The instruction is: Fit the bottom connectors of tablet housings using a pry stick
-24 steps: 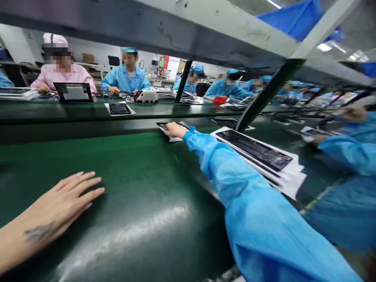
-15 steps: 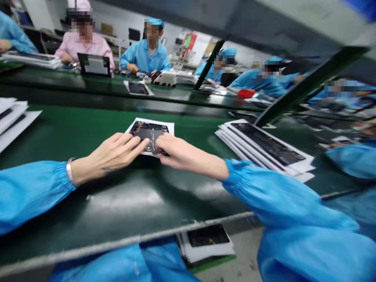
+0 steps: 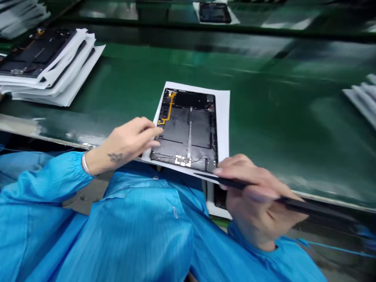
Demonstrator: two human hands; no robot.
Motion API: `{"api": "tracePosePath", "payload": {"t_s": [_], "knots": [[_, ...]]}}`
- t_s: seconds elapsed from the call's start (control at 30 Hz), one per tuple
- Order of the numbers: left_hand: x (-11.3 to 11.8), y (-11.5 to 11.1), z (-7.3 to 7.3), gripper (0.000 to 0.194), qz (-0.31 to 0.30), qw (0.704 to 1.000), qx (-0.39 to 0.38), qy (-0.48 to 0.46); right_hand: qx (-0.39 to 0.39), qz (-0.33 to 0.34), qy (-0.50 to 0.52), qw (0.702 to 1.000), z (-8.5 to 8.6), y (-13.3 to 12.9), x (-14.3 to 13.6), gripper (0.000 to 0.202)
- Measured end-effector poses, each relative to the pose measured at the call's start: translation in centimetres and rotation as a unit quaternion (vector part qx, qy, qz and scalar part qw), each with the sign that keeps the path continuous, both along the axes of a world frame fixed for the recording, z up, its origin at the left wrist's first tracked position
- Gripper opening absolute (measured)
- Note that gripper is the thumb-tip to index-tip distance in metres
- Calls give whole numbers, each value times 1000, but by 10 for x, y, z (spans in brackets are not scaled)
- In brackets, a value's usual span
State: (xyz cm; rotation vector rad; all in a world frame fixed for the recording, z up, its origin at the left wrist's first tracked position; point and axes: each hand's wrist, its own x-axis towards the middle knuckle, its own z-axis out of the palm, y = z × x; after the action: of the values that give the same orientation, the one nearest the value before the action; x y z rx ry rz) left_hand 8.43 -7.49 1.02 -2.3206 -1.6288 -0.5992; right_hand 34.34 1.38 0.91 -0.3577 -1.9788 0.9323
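An opened tablet housing [image 3: 188, 125], black with an orange flex cable along its left side, lies on a sheet of white paper [image 3: 223, 117] at the bench's front edge. The fingers of my left hand [image 3: 132, 139] are slightly apart and rest on the housing's left edge. My right hand [image 3: 255, 192] is closed round a slim black pointed tool [image 3: 232, 183], its kind blurred. The tool's tip is beside the housing's lower right edge, and my thumb or fingertip is at that corner; I cannot tell whether the tip touches.
To the left stands a stack of tablet housings [image 3: 32, 55] interleaved with paper. More papers [image 3: 362, 100] are at the right edge. Across the bench lies another housing [image 3: 215, 12] on paper. Below the bench edge, part of one more housing [image 3: 220, 197] shows.
The view has tilted down and turned left. The housing is now nearer the bench's front edge. My right hand has left the housing's middle and now shows a black pointed tool; my left hand is at the left edge.
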Motion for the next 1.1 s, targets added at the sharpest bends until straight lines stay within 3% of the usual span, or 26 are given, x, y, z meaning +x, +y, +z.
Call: {"api": "tracePosePath", "payload": {"t_s": [0.07, 0.17, 0.23, 0.4, 0.5, 0.6, 0.63, 0.7, 0.77, 0.83, 0.93, 1.1], "knots": [[-10, -10, 5, 23, 26, 996, -40, -71, -57, 22, 72, 996, -13, -7, -13, 23], [-13, -19, 5, 16, -23, 983, -124, -135, -109, 39, 79, 990, -27, -12, -31, 17], [-8, -20, 1, 16, -46, 978, -160, -129, -125, 38, 72, 989, -31, -12, -38, 16], [2, -16, -9, 24, -55, 983, -165, -51, -100, 6, 63, 993, -31, -8, -44, 18], [4, -15, -4, 17, -36, 973, -178, -145, -84, 11, 41, 996, -30, -6, -42, 26], [8, -13, 4, 7, 7, 952, -196, -234, -116, 39, 46, 991, -30, -7, -40, 30], [9, -12, 6, 4, 12, 952, -191, -239, -98, 36, 33, 994, -30, -7, -40, 29], [13, -11, 8, 3, 6, 961, -158, -226, 14, 7, -36, 999, -28, -8, -43, 26], [17, -11, 7, 5, -12, 972, -116, -202, 150, -30, -124, 980, -26, -8, -48, 23], [19, -11, 6, 6, -28, 978, -87, -186, 219, -51, -172, 959, -24, -7, -55, 22], [21, -13, 4, 6, -24, 977, -75, -200, 244, -53, -172, 953, -25, -5, -64, 27], [23, -17, 0, 5, 54, 953, -71, -290, 219, -45, -153, 963, -33, -1, -69, 23]]}}
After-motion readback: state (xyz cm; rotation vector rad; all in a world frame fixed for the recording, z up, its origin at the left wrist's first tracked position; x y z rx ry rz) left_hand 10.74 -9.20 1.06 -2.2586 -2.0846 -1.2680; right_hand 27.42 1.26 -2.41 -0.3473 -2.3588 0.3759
